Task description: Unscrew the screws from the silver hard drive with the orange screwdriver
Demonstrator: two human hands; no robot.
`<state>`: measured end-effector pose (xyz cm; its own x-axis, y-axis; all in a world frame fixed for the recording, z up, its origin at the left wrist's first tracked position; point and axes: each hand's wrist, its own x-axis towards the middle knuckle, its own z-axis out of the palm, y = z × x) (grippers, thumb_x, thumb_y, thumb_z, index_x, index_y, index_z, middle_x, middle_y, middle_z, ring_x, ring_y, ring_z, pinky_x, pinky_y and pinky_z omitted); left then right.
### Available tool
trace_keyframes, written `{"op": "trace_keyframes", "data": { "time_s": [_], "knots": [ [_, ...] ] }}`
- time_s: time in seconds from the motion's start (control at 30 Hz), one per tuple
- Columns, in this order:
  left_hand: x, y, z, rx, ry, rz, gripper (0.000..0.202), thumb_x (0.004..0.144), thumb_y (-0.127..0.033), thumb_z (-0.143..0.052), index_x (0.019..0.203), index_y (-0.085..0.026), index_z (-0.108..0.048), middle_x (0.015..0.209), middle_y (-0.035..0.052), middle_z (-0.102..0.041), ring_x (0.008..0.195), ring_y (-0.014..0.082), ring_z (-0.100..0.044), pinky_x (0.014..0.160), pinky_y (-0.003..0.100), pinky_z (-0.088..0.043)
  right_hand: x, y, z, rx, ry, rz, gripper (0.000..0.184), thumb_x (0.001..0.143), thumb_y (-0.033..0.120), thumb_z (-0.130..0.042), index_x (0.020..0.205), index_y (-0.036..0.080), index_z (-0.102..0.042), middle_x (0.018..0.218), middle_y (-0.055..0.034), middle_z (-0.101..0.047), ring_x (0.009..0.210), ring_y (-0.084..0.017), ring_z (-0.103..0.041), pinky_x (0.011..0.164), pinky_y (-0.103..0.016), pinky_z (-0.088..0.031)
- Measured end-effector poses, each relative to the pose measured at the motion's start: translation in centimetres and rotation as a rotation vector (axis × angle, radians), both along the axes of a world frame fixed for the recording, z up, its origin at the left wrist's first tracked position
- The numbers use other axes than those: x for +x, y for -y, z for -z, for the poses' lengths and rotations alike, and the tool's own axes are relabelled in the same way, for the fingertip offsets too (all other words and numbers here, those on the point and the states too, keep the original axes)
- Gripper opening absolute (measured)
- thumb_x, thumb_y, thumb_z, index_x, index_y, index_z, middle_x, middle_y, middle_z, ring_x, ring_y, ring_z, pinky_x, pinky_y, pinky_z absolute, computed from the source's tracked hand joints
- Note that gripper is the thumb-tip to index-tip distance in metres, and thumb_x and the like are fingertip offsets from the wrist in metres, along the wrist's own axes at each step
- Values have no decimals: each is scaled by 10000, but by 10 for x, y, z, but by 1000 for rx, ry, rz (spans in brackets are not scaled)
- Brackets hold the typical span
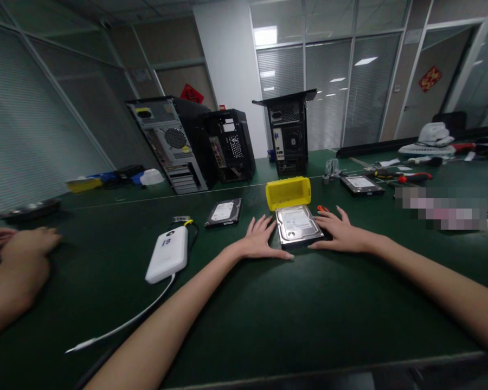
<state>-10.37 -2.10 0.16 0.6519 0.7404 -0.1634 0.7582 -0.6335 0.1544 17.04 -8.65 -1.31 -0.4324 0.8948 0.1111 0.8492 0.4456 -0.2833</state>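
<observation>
A silver hard drive (298, 224) lies flat on the dark green table (268, 314) straight ahead of me. My left hand (261, 239) rests flat to its left with fingers spread, the thumb touching the drive's near left corner. My right hand (339, 230) lies flat on the other side, fingers apart, thumb at the near right corner. Neither hand holds anything. A yellow plastic box (288, 192) stands just behind the drive. A small orange item (321, 208) peeks out beside my right fingers.
A second hard drive (224, 212) and a white power bank (168, 253) with cable lie to the left. Three open PC towers (174, 143) stand at the back. Another drive (361, 184) and screwdrivers (412, 177) lie far right. Another person's hands (22, 246) rest at left.
</observation>
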Motion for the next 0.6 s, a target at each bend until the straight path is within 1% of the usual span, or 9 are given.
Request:
{"op": "trace_keyframes", "data": {
  "time_s": [0.1, 0.17, 0.23, 0.33, 0.4, 0.47, 0.53, 0.6],
  "knots": [
    [5, 3, -2, -20, -9, -5, 1182, 629, -841, -428, 1507, -142, -59, 1569, 130, -2, 1435, 335, 68, 1135, 519, 70, -2, -3, 4, 98, -9, -35, 786, 816, 684, -389, 1382, 142, -454, 1434, -154, -434, 1386, -314, -299, 1133, -569, 44],
    [8, 6, -5, -41, -7, -10, 1185, 637, -828, -433, 1507, -139, -18, 1565, 130, 7, 1434, 336, 70, 1136, 523, 56, -6, -3, 5, 139, -14, -59, 794, 815, 687, -391, 1375, 129, -463, 1418, -165, -452, 1371, -306, -334, 1149, -543, -6],
    [9, 11, -11, -67, -10, -24, 1194, 640, -814, -446, 1504, -127, 9, 1560, 140, 13, 1432, 340, 71, 1139, 523, 34, -12, -1, 4, 171, -22, -74, 797, 814, 689, -392, 1363, 117, -477, 1398, -170, -475, 1354, -307, -362, 1152, -539, -26],
    [4, 19, -17, -84, -28, -58, 1171, 666, -798, -438, 1503, -106, -1, 1554, 162, 12, 1429, 351, 62, 1139, 529, 6, -24, 4, 2, 190, -56, -68, 822, 804, 704, -393, 1350, 97, -488, 1375, -187, -494, 1321, -311, -410, 1149, -545, -75],
    [-6, 26, -21, -78, -42, -64, 1138, 696, -786, -417, 1501, -95, -6, 1549, 173, 26, 1430, 345, 53, 1141, 526, -14, -34, 8, 1, 187, -78, -71, 838, 800, 711, -391, 1362, 94, -471, 1391, -188, -476, 1318, -310, -412, 1142, -542, -127],
    [-22, 32, -23, -45, -55, -59, 1098, 727, -776, -392, 1501, -88, -27, 1545, 181, -1, 1434, 330, 36, 1143, 520, -7, -49, 12, -1, 194, -75, -104, 854, 803, 711, -385, 1375, 79, -448, 1401, -185, -466, 1324, -303, -404, 1147, -524, -139],
    [-42, 37, -25, -5, -85, -36, 1026, 765, -757, -362, 1500, -97, -89, 1546, 175, -55, 1440, 312, 2, 1143, 511, 30, -67, 16, -2, 198, -72, -123, 845, 812, 704, -373, 1370, 75, -452, 1381, -185, -488, 1309, -299, -419, 1143, -505, -167],
    [-65, 42, -26, 30, -103, -13, 966, 786, -746, -351, 1500, -134, -131, 1546, 151, -122, 1441, 307, -47, 1135, 525, 65, -87, 18, -4, 204, -70, -118, 865, 812, 707, -362, 1361, 45, -452, 1374, -205, -486, 1303, -318, -415, 1135, -507, -185]
  ]
}}
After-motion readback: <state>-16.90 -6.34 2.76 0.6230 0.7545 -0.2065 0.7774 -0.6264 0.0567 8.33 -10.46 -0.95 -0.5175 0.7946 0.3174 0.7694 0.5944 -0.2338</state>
